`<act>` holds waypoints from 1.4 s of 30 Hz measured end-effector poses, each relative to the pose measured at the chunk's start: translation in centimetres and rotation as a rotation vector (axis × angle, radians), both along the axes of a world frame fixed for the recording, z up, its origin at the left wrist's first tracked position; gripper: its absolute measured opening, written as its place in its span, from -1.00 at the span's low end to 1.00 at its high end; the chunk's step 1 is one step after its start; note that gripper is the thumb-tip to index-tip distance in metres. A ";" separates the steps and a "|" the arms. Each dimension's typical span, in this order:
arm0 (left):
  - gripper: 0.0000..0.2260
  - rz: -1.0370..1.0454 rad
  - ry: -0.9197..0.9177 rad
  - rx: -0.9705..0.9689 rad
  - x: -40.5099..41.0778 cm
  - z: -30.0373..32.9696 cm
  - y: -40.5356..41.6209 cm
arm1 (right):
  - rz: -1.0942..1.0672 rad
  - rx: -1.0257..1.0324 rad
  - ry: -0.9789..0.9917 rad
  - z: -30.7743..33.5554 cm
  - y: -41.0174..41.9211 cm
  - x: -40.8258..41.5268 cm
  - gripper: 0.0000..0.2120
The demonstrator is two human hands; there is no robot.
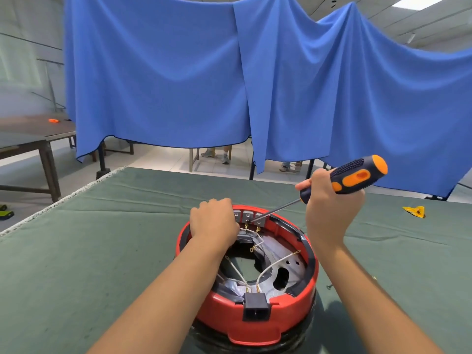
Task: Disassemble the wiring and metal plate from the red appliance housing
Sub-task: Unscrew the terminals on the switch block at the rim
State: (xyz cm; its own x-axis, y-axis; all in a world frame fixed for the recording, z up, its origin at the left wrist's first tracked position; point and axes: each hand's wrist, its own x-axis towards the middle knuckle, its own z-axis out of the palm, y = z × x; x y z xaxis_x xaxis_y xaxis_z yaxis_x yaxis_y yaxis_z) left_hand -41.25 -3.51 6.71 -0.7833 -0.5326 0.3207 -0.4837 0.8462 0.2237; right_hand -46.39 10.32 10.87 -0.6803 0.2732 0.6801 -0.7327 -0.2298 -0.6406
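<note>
The round red appliance housing (288, 312) sits upside down on the green table in front of me. Inside lie a silver metal plate (293, 270) with holes and several white wires (270, 267) with ring terminals. A black power socket (256, 306) is set in the near rim. My left hand (213, 219) grips the far left rim of the housing. My right hand (329, 208) holds a dark blue and orange screwdriver (355, 178); its tip touches the grey terminal block (251, 217) at the far rim.
The green felt table (115, 238) runs to an edge at the left. A yellow scrap (415, 211) lies at the right, and a small screw (329, 286) beside the housing. Blue cloth (229, 72) hangs behind; other tables stand to the left.
</note>
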 end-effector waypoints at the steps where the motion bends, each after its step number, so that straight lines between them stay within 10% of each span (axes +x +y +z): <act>1: -0.76 -0.006 0.011 0.008 0.1 0.0 0.0 | -0.004 0.001 -0.003 0.1 -0.2 -0.1 -0.83; 21: -0.74 -0.041 0.104 0.128 0.4 0.1 -0.7 | -0.193 0.214 -0.364 5.2 -4.8 -7.3 -0.79; 42: -0.79 0.046 0.056 0.099 0.4 0.1 0.0 | -0.089 -0.070 -0.268 0.9 0.1 -3.6 -0.80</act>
